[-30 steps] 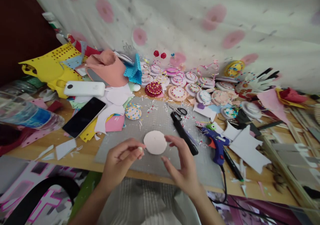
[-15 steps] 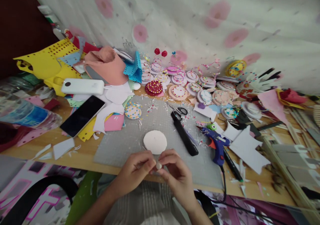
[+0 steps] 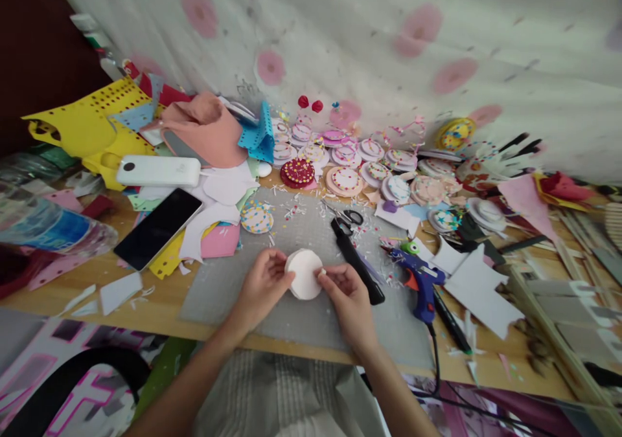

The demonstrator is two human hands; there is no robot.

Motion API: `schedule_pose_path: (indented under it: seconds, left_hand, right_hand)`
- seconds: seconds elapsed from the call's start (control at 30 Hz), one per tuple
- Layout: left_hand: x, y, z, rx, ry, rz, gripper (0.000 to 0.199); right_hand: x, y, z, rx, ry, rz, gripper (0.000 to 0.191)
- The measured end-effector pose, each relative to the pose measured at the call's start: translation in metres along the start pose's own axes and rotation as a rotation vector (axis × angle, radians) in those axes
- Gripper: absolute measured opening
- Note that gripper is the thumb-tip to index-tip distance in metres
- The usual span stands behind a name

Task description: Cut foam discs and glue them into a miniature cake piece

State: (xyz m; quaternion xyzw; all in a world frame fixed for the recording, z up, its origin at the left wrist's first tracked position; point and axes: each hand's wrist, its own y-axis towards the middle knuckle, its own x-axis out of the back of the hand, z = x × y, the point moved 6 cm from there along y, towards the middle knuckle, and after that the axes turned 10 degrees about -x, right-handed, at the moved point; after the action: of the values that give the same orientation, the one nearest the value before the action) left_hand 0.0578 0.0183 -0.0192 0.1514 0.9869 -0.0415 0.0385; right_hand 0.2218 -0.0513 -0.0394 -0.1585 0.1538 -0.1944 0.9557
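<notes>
Over the grey cutting mat (image 3: 272, 320), a white round disc (image 3: 305, 275) is tilted up off the surface. My left hand (image 3: 262, 285) pinches its left edge between thumb and fingers. At the disc's right edge, my right hand (image 3: 347, 294) has thumb and forefinger closed on a small white piece (image 3: 321, 272), its exact shape too small to make out. Just right of this hand lie a long black-handled tool (image 3: 359, 265) and scissors (image 3: 350, 217). A blue glue gun (image 3: 422, 281) rests farther right, its cord running off the table edge.
Several decorated round discs (image 3: 345, 181) line the back by the curtain. Coloured foam sheets (image 3: 97, 126), a power bank (image 3: 160, 170), a phone (image 3: 158, 228) and a water bottle (image 3: 58, 220) crowd the left. White offcuts (image 3: 481, 288) and a wooden tray (image 3: 544, 314) occupy the right.
Both hands have moved forward from the table's front edge and apart to either side of the disc. My left hand has taken hold of the disc, now raised slightly.
</notes>
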Motion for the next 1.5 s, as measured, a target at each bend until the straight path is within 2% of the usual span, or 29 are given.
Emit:
schedule_pose_path:
  seconds: [0.13,0.23,0.4,0.63,0.8,0.9,1.07,1.27,1.5]
  left_hand:
    - [-0.009,0.029,-0.009,0.122,-0.269,0.089,0.047]
    - [-0.016,0.056,-0.014,0.178,-0.418,0.129,0.047]
    - [-0.025,0.087,-0.01,0.193,-0.587,0.105,0.05]
    - [-0.027,0.081,-0.005,0.233,-0.718,0.153,0.058]
    - [-0.032,0.082,-0.011,0.179,-0.73,0.131,0.051]
    - [-0.033,0.082,-0.012,0.134,-0.722,0.097,0.048]
    - [-0.033,0.081,-0.012,0.086,-0.707,0.07,0.046]
    - [-0.036,0.081,-0.015,0.018,-0.678,0.144,0.046]
    - [-0.032,0.079,-0.009,0.002,-0.575,0.172,0.047]
  right_hand:
    - [-0.016,0.024,0.014,0.011,0.111,0.038,0.026]
    - [-0.031,0.046,0.029,0.035,0.176,0.075,0.03]
    - [-0.047,0.073,0.052,0.11,0.21,0.097,0.028]
    - [-0.043,0.064,0.061,0.285,0.152,0.068,0.019]
    - [-0.044,0.055,0.065,0.423,0.011,0.125,0.012]
    - [-0.046,0.054,0.067,0.508,-0.082,0.144,0.015]
    - [-0.046,0.051,0.069,0.569,-0.211,0.163,0.021]
    - [-0.047,0.047,0.074,0.608,-0.367,0.194,0.023]
    - [-0.047,0.047,0.078,0.706,-0.488,0.185,0.023]
